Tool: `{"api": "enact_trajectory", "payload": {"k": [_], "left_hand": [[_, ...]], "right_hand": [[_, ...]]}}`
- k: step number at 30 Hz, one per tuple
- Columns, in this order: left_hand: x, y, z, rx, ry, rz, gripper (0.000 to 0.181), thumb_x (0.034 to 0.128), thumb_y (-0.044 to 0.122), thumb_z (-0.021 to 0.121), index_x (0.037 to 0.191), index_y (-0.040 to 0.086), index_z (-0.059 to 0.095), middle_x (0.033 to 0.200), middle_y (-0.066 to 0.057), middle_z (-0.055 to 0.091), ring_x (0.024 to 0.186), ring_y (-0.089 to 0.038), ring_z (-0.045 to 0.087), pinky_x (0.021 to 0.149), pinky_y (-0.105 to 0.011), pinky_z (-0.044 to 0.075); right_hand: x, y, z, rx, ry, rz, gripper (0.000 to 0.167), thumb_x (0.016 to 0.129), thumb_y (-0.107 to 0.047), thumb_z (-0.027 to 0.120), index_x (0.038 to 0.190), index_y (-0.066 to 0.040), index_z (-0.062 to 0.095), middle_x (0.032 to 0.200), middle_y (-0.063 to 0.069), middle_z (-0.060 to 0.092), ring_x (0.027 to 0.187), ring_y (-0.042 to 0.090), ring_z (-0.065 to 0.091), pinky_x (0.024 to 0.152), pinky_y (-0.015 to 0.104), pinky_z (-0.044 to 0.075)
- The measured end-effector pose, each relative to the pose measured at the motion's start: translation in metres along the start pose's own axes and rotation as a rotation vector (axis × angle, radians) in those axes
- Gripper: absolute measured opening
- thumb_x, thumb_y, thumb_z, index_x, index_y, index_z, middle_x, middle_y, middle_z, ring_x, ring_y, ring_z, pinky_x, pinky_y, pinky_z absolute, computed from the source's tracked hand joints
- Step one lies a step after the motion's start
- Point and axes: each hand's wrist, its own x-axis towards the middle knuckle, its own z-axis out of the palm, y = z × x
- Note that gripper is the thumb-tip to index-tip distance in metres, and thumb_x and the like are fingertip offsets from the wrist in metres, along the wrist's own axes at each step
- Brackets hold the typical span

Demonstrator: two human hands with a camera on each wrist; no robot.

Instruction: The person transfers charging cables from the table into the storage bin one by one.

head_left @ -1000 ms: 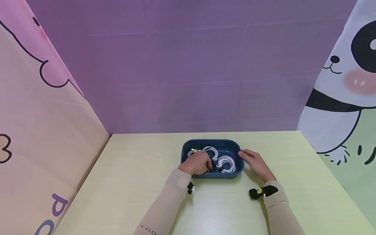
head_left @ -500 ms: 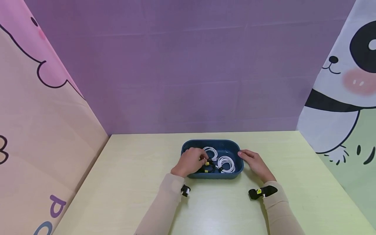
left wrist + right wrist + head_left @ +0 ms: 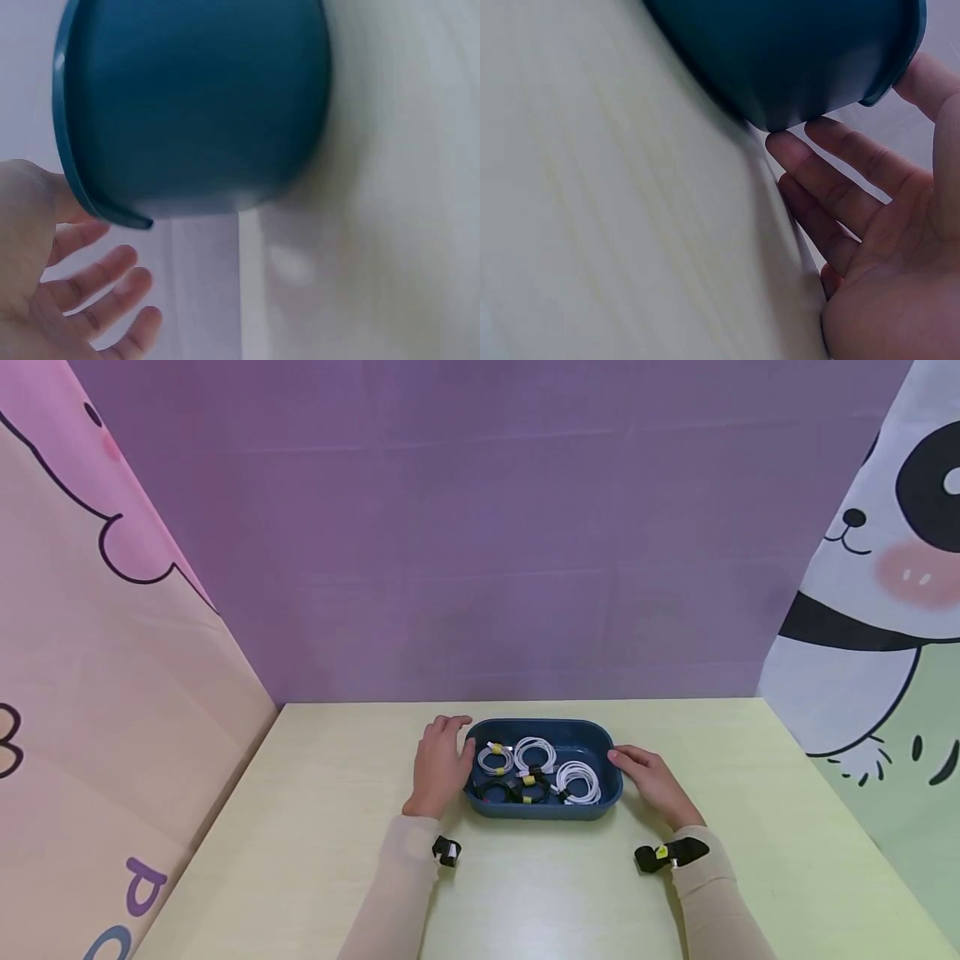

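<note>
A dark blue plastic bin (image 3: pixel 546 811) stands on the table with several coiled cables in it. Two larger white cable coils (image 3: pixel 594 783) lie toward its middle and right; a smaller pale coil (image 3: pixel 495 748) with yellow ties sits at the left. Black coiled cable (image 3: pixel 514 791) lies at the front left. My left hand (image 3: pixel 439 768) is at the bin's left end, thumb at the rim; in the left wrist view its other fingers (image 3: pixel 112 304) are spread apart from the wall. My right hand (image 3: pixel 657 783) holds the right end, thumb at the rim, fingertips (image 3: pixel 787 146) against the outer wall.
The pale wooden table (image 3: pixel 337 777) extends around the bin. A purple cloth backdrop (image 3: pixel 480 543) rises behind it. Printed cartoon panels stand at the left (image 3: pixel 135 693) and right (image 3: pixel 862 693). Each wrist carries a small black camera (image 3: pixel 447 851).
My left hand has let go of the black cable, come out of the bin and moved left to the bin's left end. My right hand stays at the right end.
</note>
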Motion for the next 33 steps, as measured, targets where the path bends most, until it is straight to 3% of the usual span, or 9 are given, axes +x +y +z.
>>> {"api": "enact_trajectory", "payload": {"k": [5, 10, 18, 33], "left_hand": [[-0.006, -0.011, -0.001, -0.063, -0.057, -0.089, 0.038, 0.0996, 0.019, 0.065, 0.135, 0.006, 0.063, 0.122, -0.017, 0.066, 0.105, -0.035, 0.065, 0.088, -0.050, 0.054], [-0.010, -0.016, -0.001, -0.113, -0.094, -0.135, 0.040, 0.1018, 0.023, 0.063, 0.138, 0.005, 0.061, 0.120, -0.018, 0.068, 0.095, -0.030, 0.069, 0.083, -0.048, 0.056], [-0.012, -0.019, -0.001, -0.134, -0.130, -0.140, 0.040, 0.1037, 0.026, 0.060, 0.138, 0.006, 0.061, 0.110, -0.013, 0.073, 0.084, -0.022, 0.068, 0.074, -0.041, 0.055], [-0.013, -0.018, 0.004, -0.103, -0.168, -0.133, 0.036, 0.1044, 0.026, 0.058, 0.136, 0.009, 0.062, 0.103, -0.009, 0.074, 0.078, -0.018, 0.065, 0.064, -0.032, 0.049]], "right_hand": [[0.001, 0.002, 0.001, 0.004, 0.011, -0.006, 0.065, 0.103, -0.053, 0.054, 0.145, -0.004, 0.054, 0.155, 0.020, 0.049, 0.151, 0.040, 0.034, 0.123, 0.063, 0.021], [0.001, 0.003, 0.003, -0.002, 0.014, -0.012, 0.065, 0.103, -0.053, 0.054, 0.146, -0.004, 0.054, 0.154, 0.020, 0.049, 0.151, 0.040, 0.034, 0.123, 0.062, 0.022], [0.001, 0.003, 0.003, 0.006, 0.017, -0.023, 0.063, 0.103, -0.051, 0.054, 0.145, -0.004, 0.055, 0.154, 0.020, 0.050, 0.151, 0.039, 0.035, 0.124, 0.061, 0.022], [0.001, 0.001, 0.000, -0.002, 0.025, -0.050, 0.061, 0.104, -0.049, 0.054, 0.144, -0.003, 0.055, 0.151, 0.021, 0.052, 0.148, 0.040, 0.038, 0.123, 0.062, 0.023]]}}
